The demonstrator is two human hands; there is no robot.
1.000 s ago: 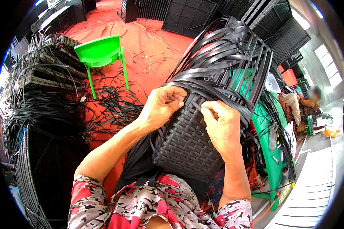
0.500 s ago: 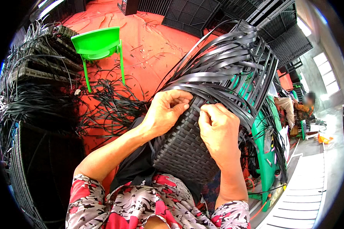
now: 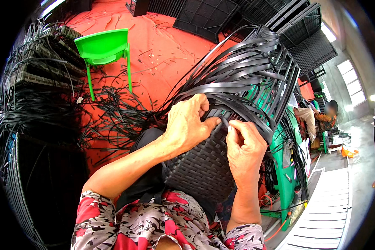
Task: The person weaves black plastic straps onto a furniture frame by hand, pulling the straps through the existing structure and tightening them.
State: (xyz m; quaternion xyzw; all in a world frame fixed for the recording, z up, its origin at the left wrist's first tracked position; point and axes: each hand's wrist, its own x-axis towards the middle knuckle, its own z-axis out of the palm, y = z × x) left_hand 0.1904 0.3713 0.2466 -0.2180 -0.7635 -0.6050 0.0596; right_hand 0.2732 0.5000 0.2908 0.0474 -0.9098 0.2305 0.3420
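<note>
A panel of tightly woven flat black strips [image 3: 198, 164] leans against my lap, its unwoven upper edge between my hands. Long loose black strips [image 3: 233, 81] fan out from that edge and arch over to the far right. My left hand [image 3: 187, 125] is closed at the edge, fingers curled over the strips and thumb pressed onto the weave. Close beside it, my right hand [image 3: 246, 148] pinches a short length of black strip between thumb and forefinger. The fingertips of both hands are nearly touching. What lies beneath my left fingers is hidden.
A green plastic chair [image 3: 103, 48] stands on the red floor covering [image 3: 154, 54] among scattered strips. Stacked woven panels [image 3: 41, 75] rise at the left. Dark frames [image 3: 206, 18] stand at the back. A green support [image 3: 285, 183] is at the right; a person [image 3: 325, 118] sits beyond it.
My left hand has turned, its thumb now reaching right along the edge. My right hand has shifted slightly right and down, and the hands' fingertips are closer together.
</note>
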